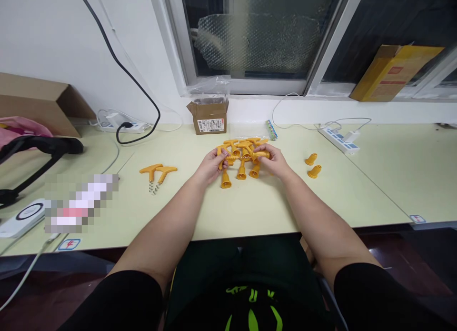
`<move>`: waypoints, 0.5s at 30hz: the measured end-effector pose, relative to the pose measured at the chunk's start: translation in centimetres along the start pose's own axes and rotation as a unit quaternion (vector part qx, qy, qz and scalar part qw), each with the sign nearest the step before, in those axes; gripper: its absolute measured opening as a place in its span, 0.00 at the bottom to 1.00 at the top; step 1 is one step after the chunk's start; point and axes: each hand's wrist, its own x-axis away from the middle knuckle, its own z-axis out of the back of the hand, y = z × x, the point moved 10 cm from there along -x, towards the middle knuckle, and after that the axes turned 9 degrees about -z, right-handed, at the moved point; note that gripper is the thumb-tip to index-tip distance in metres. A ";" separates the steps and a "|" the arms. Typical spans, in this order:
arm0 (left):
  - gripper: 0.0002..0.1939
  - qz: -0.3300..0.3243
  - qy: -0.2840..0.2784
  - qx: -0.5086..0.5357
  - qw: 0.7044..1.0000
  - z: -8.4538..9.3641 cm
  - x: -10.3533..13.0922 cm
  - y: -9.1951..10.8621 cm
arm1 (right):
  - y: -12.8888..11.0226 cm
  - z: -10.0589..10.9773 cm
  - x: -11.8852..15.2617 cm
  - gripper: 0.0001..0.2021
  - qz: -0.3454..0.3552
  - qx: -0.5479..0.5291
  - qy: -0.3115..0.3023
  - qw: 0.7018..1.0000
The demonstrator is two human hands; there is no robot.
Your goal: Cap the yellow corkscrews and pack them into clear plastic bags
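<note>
My left hand (213, 164) is closed round the yellow T-shaped handle of a corkscrew (231, 157), whose metal spiral points to the right. In my right hand (273, 160) is a yellow bell-shaped cap (262, 155), held sideways by the spiral's tip. I cannot tell whether the spiral is inside the cap. Below and behind both hands, several yellow corkscrews and caps (241, 171) are gathered on the table. Two corkscrews (157, 174) with bare spirals lie to the left. Off to the right are two loose yellow caps (314, 171).
A small cardboard box (210, 119) stands against the wall, with clear plastic bags near it. Power strips (339, 139) and cables lie at the back. On the left are a white charger (26, 216), a blurred-out object and a black strap-like thing. The pale table (228, 216) ends near my body.
</note>
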 end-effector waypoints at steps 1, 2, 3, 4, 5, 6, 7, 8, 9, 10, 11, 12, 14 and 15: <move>0.22 -0.003 -0.002 0.000 1.000 -0.1 0.0 0.1 | 0.2 -0.3 0.0 0.16 -0.008 -0.005 -0.012 1.000; 0.22 -0.006 -0.003 0.000 1.000 -0.1 0.0 0.1 | 0.4 -0.6 0.0 0.16 -0.013 -0.008 -0.022 1.000; 0.22 -0.008 -0.003 0.001 1.000 -0.1 0.0 0.2 | 0.5 -0.7 0.0 0.16 -0.013 -0.010 -0.028 0.999; 0.22 -0.009 -0.002 0.001 1.000 -0.1 0.0 0.2 | 0.6 -0.9 0.0 0.16 -0.012 -0.014 -0.031 0.999; 0.22 -0.011 -0.001 0.001 1.000 -0.1 0.0 0.2 | 0.7 -0.9 -0.1 0.16 -0.011 -0.020 -0.030 0.999; 0.22 -0.013 0.000 0.000 1.000 0.0 -0.1 0.2 | 0.9 -0.8 -0.1 0.16 -0.012 -0.029 -0.027 0.999; 0.23 -0.015 0.000 0.000 1.000 0.0 -0.1 0.2 | 1.1 -0.7 -0.2 0.15 -0.016 -0.040 -0.022 0.999; 0.23 -0.017 0.000 -0.001 1.000 0.0 -0.1 0.2 | 1.3 -0.6 -0.3 0.15 -0.019 -0.051 -0.017 0.998; 0.24 -0.018 -0.002 -0.002 1.000 0.0 -0.2 0.1 | 1.5 -0.6 -0.4 0.15 -0.019 -0.062 -0.013 0.998; 0.24 -0.019 -0.005 -0.004 1.000 0.0 -0.2 0.1 | 1.5 -0.6 -0.4 0.15 -0.016 -0.074 -0.012 0.997; 0.25 -0.022 -0.009 -0.004 1.000 -0.1 -0.2 0.1 | 1.6 -0.7 -0.5 0.15 -0.012 -0.085 -0.015 0.996; 0.26 -0.025 -0.015 -0.005 1.000 -0.3 -0.1 0.1 | 1.5 -0.9 -0.5 0.15 -0.005 -0.097 -0.022 0.995; 0.26 -0.030 -0.033 -0.009 0.999 -0.7 -0.1 0.0 | 1.5 -1.5 -0.4 0.16 0.008 -0.120 -0.045 0.992; 0.26 -0.030 -0.043 -0.013 0.999 -1.0 0.0 -0.2 | 1.4 -1.9 -0.4 0.16 0.014 -0.128 -0.056 0.990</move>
